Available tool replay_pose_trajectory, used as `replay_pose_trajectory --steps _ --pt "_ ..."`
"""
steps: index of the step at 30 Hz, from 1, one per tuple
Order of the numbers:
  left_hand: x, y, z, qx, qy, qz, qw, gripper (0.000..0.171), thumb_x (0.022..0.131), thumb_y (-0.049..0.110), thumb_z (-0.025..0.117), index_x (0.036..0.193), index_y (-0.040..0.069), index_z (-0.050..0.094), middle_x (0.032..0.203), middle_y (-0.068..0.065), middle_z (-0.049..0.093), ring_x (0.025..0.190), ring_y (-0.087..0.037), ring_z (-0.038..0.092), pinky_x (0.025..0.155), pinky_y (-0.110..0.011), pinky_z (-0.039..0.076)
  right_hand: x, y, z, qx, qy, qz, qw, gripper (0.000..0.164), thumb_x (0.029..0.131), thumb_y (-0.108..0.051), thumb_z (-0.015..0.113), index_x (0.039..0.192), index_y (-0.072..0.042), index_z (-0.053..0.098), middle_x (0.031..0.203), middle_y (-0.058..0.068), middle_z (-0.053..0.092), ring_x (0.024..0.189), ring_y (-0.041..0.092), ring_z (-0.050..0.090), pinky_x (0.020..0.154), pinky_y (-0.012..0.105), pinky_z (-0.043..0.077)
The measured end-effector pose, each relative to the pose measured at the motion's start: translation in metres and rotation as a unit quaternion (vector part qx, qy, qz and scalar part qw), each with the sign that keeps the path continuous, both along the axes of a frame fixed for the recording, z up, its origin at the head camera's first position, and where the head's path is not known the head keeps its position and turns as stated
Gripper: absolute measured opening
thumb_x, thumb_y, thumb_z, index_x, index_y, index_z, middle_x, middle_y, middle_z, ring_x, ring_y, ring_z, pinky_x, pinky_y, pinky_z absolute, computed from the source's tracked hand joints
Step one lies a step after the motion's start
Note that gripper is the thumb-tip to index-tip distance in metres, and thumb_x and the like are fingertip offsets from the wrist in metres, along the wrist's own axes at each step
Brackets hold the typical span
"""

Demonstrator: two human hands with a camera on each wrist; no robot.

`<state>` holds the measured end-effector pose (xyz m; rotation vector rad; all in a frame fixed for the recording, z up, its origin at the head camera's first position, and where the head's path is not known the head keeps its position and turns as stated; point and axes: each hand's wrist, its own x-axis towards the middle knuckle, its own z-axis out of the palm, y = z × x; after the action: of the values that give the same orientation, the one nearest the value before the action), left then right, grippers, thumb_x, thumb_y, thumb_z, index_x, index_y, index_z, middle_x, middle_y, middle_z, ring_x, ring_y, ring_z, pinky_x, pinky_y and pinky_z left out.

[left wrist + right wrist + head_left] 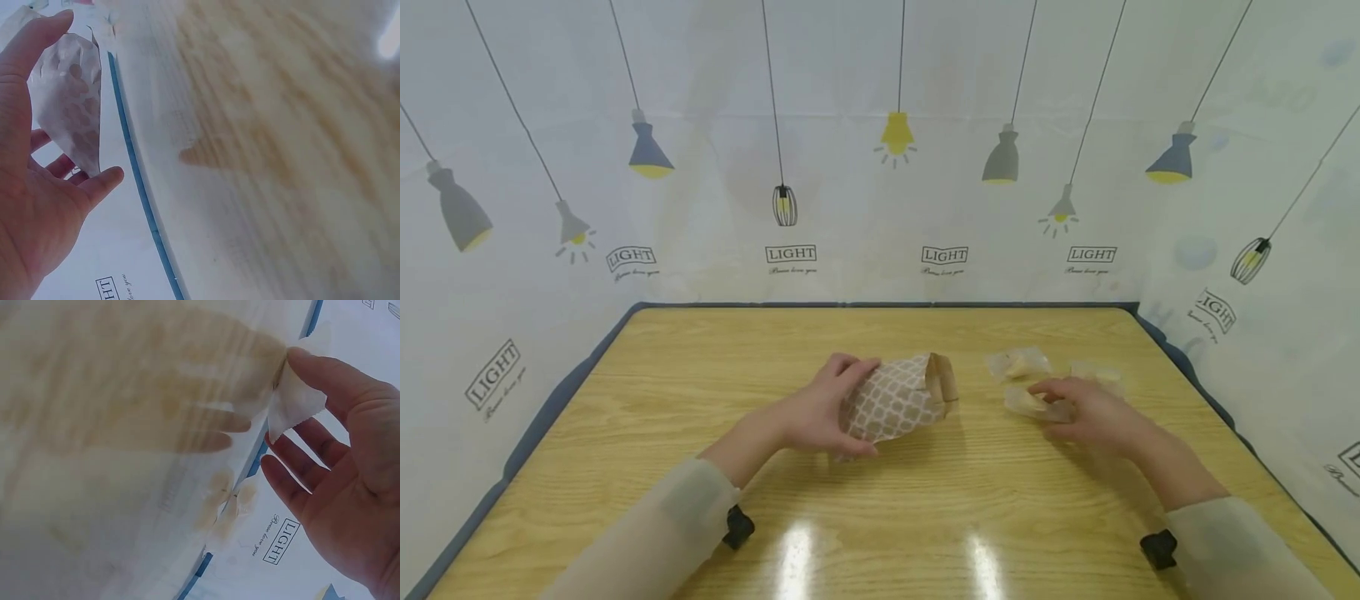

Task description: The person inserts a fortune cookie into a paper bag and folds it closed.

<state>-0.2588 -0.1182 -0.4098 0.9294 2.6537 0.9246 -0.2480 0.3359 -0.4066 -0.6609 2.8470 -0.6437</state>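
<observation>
A brown paper bag [891,400] with a white lattice pattern lies on its side near the table's middle, its open mouth facing right. My left hand [827,408] grips the closed end, thumb on the near side and fingers over the far side. In the left wrist view the bag [72,103] sits between thumb and fingers. To the right, my right hand [1093,414] pinches a small translucent packet [1026,403] with something pale yellow inside. The right wrist view shows the packet's crimped end [297,403] between thumb and fingers.
Another translucent packet [1021,364] lies just behind the pinched one. A third packet [1097,373] is partly hidden behind my right hand. The wooden table [737,342] meets a white sheet [850,183] printed with lamps at its back and sides.
</observation>
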Motion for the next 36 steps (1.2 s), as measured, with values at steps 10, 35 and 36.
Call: replay_pose_trajectory --steps 10,35,36 --pt "0.007 -0.003 0.004 0.014 0.001 0.001 0.9999 0.127 0.077 0.044 0.099 0.175 0.022 0.023 0.165 -0.017 0.028 0.148 -0.036 0.041 0.124 -0.063 0.043 0.006 -0.006 0.004 0.001 0.018 -0.004 1.0 0.042 0.106 -0.018 0.072 0.146 -0.008 0.067 0.129 0.012 0.074 0.114 0.03 0.072 0.09 0.047 0.062" --pt "0.01 0.0 0.002 0.051 0.025 0.019 0.9982 0.126 0.074 0.029 0.102 0.174 0.024 0.026 0.167 -0.015 0.024 0.15 -0.037 0.038 0.123 -0.065 0.044 0.032 -0.084 0.058 -0.184 0.087 -0.017 0.979 0.018 0.106 -0.026 0.075 0.122 -0.019 0.081 0.08 -0.002 0.058 0.066 0.009 0.048 0.058 0.027 0.043" --pt "0.01 0.001 0.001 0.051 0.028 0.018 0.9982 0.126 0.074 0.028 0.102 0.174 0.023 0.026 0.167 -0.016 0.023 0.15 -0.037 0.038 0.123 -0.065 0.044 0.031 -0.086 0.058 -0.186 0.081 -0.014 0.979 0.017 0.106 -0.026 0.075 0.121 -0.019 0.081 0.079 -0.002 0.057 0.065 0.009 0.046 0.057 0.027 0.043"
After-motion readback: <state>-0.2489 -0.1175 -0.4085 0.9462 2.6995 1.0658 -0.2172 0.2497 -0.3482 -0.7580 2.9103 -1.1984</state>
